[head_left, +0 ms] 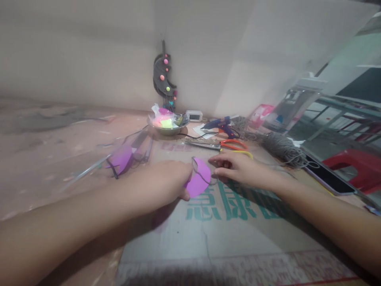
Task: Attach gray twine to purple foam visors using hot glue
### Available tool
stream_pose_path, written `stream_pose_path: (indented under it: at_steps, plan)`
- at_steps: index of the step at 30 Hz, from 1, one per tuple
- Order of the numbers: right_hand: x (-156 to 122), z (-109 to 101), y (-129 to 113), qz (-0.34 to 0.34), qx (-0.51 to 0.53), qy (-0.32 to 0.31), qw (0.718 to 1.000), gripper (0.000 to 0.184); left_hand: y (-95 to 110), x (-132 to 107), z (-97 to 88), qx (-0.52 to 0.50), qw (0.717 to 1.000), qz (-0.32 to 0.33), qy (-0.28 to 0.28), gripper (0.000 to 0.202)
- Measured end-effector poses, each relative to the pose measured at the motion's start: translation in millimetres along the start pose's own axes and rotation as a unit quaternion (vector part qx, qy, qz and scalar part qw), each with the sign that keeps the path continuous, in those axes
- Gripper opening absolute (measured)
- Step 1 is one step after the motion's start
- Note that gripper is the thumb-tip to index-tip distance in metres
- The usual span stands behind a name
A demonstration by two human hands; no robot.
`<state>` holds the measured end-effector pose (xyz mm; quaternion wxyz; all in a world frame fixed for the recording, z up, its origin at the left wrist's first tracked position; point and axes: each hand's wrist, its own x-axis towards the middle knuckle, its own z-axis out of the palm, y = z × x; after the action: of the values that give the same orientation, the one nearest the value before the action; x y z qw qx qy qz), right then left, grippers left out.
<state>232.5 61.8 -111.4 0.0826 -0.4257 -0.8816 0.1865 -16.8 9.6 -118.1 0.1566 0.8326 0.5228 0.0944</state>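
Observation:
My left hand (175,178) is closed on the edge of a rounded purple piece (201,184), thin like paper or foam sheet. A strand of grey yarn (202,174) lies across the piece and trails off its right side. Just to the right, my right hand (235,165) is held with thumb and forefinger apart, close to the yarn's end but with nothing visible between them. Beyond the hands lie orange-handled scissors (208,145). Another purple piece (121,159), with dark yarn by it, rests to the left. My left fingertips are partly hidden behind the purple piece.
A glass bowl (168,129) of colourful bits stands at the back, beside a small white digital clock (194,116). A blue glue gun (218,124), a grey yarn ball (281,149), a phone (327,174) and a clear plastic jar (293,105) are to the right. Printed cardboard (178,246) covers the tabletop.

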Motion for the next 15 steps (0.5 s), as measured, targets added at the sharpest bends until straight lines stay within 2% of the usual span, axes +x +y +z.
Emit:
stream_pose_path:
  at_steps: [3, 4, 8, 15]
  plan:
    - [4.6, 8.6, -2.2, -0.024, -0.037, 0.037, 0.998, 0.041, 0.8, 4.8, -5.8, 0.016, 0.996, -0.023, -0.081, 0.031]
    - [6.5, 11.1, -3.1, -0.027, -0.043, 0.044, 0.998, 0.042, 1.1, 6.1, -7.2, 0.019, 0.995, -0.028, -0.092, 0.033]
    - [13.8, 15.1, -6.1, -0.019, -0.026, 0.041, 0.999, 0.042, 2.6, 9.2, -9.6, 0.024, 0.994, -0.037, -0.099, 0.033]
    - [16.8, 14.8, -6.0, -0.029, 0.064, 0.065, 0.995, 0.024, 5.3, 9.3, -10.5, 0.018, 0.993, -0.043, -0.105, 0.033]
